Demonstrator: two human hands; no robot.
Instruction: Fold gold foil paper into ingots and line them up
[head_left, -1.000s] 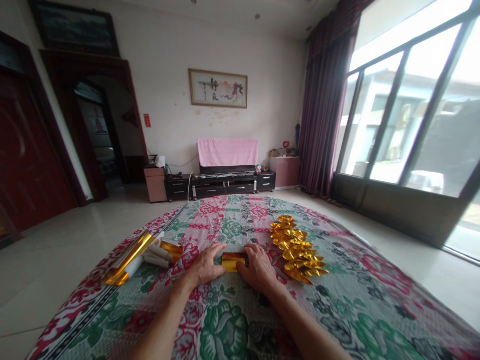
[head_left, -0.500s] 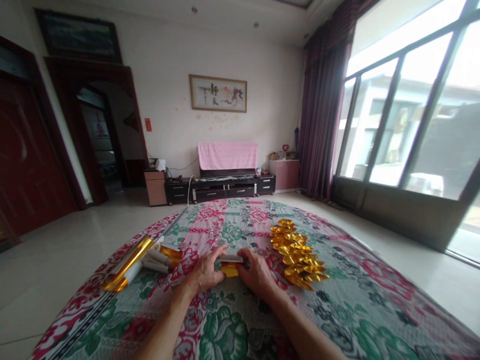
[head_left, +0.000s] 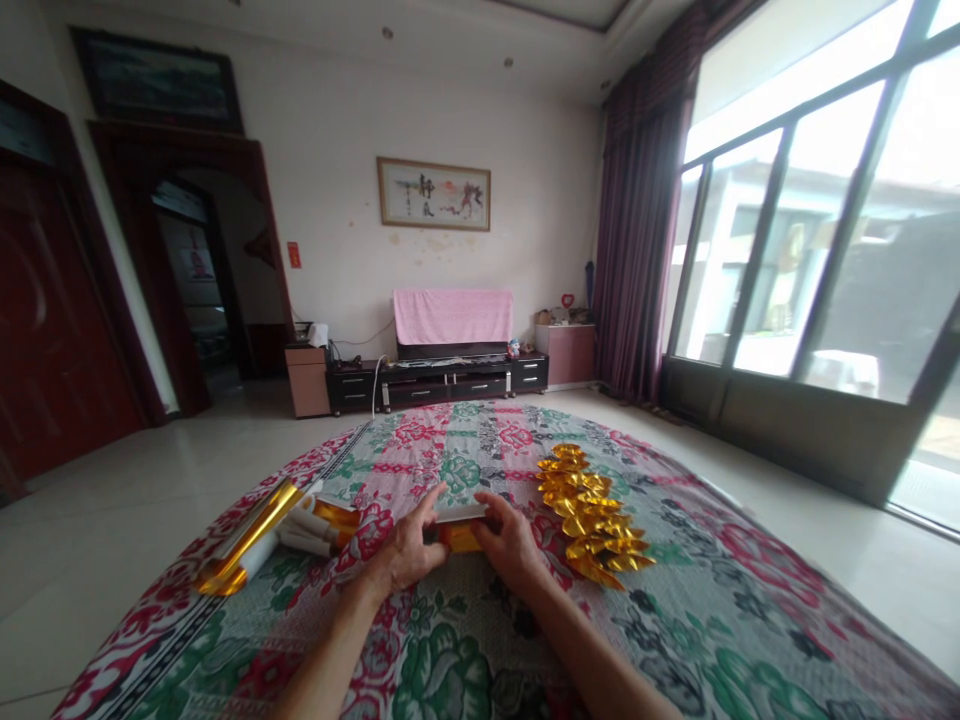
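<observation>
On the patterned tablecloth (head_left: 442, 665), well in from its edges, the gold foil sheet (head_left: 463, 538) is pinched at its ends by the left hand (head_left: 407, 548) and right hand (head_left: 513, 541), narrow gaps being left to the foil rolls (head_left: 301, 534) and folded gold pieces (head_left: 592, 515), wider room ahead.

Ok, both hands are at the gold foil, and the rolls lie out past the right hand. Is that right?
Not quite: the rolls lie out past the left hand, not the right hand; the head view shows it. Both hands are at the gold foil, as you say.
</observation>
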